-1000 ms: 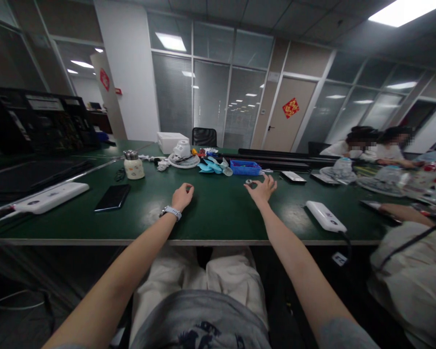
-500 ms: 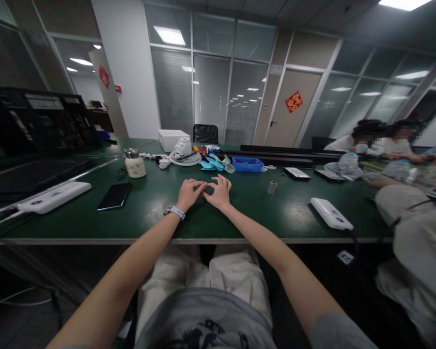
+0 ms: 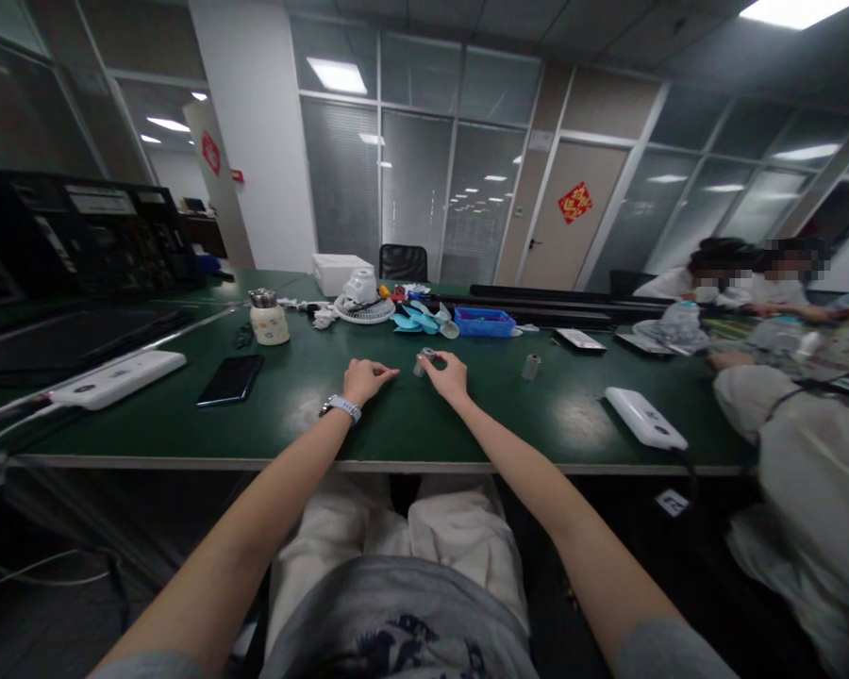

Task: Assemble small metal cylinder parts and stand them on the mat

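Note:
My right hand point(image 3: 447, 375) is closed around a small grey metallic cylinder point(image 3: 420, 364) above the middle of the green table point(image 3: 311, 377). Its thumb and fingers hold the cylinder by its sides, near the top. To the left, my left hand point(image 3: 365, 379) is closed in a pinch, fingertips pointing right; whatever is between them is too small to make out. A gap separates it from the cylinder. A second grey cylinder point(image 3: 531, 367) of similar look stands upright on the table, right of my right hand.
Behind my hands lie a white fan part point(image 3: 364, 309), light-blue fan blades point(image 3: 421, 321) and a blue tray point(image 3: 485, 322). A phone point(image 3: 230, 380), a cream bottle point(image 3: 270, 321) and a white power strip point(image 3: 117, 379) are left. A white device point(image 3: 645, 418) and a seated person point(image 3: 813, 453) are right.
My hands were fingertip to fingertip; now they are apart. My right hand has shifted slightly right and holds the grey cylinder, which was not visible before.

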`<state>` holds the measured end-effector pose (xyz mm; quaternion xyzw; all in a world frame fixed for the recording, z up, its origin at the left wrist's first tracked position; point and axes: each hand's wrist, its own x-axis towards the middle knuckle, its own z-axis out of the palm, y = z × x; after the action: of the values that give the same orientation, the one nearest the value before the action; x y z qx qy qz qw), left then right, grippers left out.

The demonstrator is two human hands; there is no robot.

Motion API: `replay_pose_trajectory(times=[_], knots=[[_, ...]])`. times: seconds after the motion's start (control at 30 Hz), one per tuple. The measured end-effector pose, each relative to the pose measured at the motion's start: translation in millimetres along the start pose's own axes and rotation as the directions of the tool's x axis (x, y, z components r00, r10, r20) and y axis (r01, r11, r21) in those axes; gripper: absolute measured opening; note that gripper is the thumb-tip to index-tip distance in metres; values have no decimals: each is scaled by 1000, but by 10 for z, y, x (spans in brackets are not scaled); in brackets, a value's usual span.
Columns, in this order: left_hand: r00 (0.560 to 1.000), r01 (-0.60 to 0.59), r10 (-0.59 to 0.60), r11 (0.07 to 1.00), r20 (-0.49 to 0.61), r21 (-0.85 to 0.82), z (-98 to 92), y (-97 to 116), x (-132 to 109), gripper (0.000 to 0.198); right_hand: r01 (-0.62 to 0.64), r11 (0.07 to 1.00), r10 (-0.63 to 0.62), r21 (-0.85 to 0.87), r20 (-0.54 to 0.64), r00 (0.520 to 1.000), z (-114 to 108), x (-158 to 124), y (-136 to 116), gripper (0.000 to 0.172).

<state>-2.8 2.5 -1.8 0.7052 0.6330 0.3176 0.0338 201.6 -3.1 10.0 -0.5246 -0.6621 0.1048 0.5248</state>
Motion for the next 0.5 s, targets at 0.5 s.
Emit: replay_pose_trajectory(times=[0.5], knots=[[996, 62, -58, 996, 64, -67, 33, -42, 25, 31, -687, 218, 469, 693, 543, 697, -129, 90, -141, 36]])
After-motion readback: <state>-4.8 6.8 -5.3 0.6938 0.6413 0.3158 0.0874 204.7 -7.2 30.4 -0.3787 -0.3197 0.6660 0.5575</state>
